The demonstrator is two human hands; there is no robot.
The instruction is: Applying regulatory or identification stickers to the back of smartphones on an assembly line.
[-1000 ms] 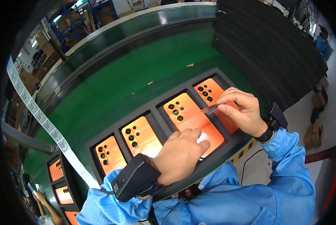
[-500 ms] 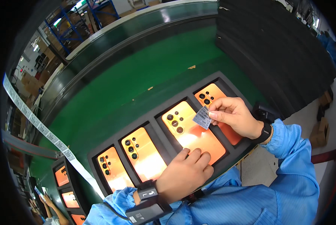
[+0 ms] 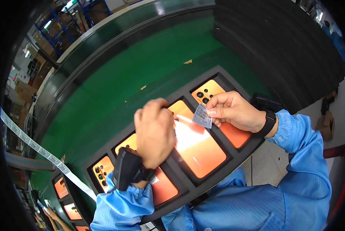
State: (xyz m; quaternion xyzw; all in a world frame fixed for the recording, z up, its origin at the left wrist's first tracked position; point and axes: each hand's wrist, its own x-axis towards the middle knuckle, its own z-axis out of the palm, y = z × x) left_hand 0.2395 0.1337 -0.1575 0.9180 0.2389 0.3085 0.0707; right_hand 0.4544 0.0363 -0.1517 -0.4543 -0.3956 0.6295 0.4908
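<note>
My right hand [image 3: 234,111] pinches a small white printed label [image 3: 202,116] between thumb and fingers, above the gap between two orange phones. My left hand [image 3: 155,133] is bent over the upper left part of the larger-looking orange phone [image 3: 199,154], covering most of its cameras; its fingertips are hidden. The phones lie backs up in slots of a dark foam tray [image 3: 172,92]. Beneath my right hand is the rightmost phone [image 3: 236,135]. My left hand and wrist partly cover another phone [image 3: 164,188], and the leftmost phone [image 3: 103,169] shows its cameras.
The tray rests on a green conveyor belt [image 3: 114,84]. A long strip of labels [image 3: 41,151] slants in from the left. Another tray with phones [image 3: 71,211] stands at the lower left, near another person's hand [image 3: 53,216]. Black sheets [image 3: 276,54] are stacked at the far right.
My left hand has moved up and left from the phone's lower part to its camera end. My right hand still holds the label, slightly farther left. The view has shifted a little.
</note>
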